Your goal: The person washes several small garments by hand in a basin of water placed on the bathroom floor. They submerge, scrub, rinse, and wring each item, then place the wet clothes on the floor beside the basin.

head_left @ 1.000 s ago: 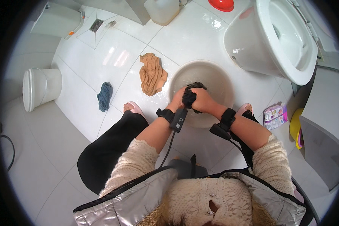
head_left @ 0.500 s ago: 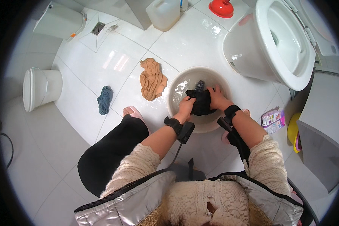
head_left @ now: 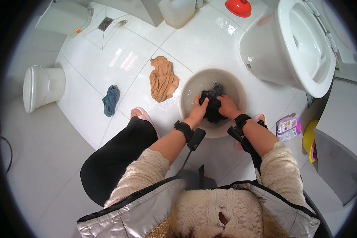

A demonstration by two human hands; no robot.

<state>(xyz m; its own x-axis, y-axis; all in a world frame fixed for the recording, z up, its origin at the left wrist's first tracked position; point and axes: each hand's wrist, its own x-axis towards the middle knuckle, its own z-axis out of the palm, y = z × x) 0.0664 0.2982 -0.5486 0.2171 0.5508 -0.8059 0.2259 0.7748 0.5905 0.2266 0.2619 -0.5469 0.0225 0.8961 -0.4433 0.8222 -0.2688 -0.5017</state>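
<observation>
A round, pale basin [head_left: 242, 88] of water stands on the tiled floor between my feet. Inside it a wet black cloth [head_left: 212, 106] is bunched up, part of it trailing in the water on the far side. My left hand [head_left: 198, 111] grips the cloth's left side, thumb on top. From the right, my right hand [head_left: 227, 107] clasps the same cloth with its fingers bent round it. What kind of garment it is cannot be made out. Both wrists wear black straps with small devices.
On the floor to the left lie a tan cloth [head_left: 161, 81] and a blue-grey cloth [head_left: 110, 100]. A white lidded bucket [head_left: 47, 88] stands farther left. The toilet [head_left: 265, 51], a red plunger [head_left: 238, 7] and a translucent jug [head_left: 177, 12] are beyond; a purple-white packet [head_left: 288, 127] lies right.
My hands have come closer together, squeezing the black cloth into a more crumpled bunch. The right hand has moved left and slightly down. My view has shifted slightly.
</observation>
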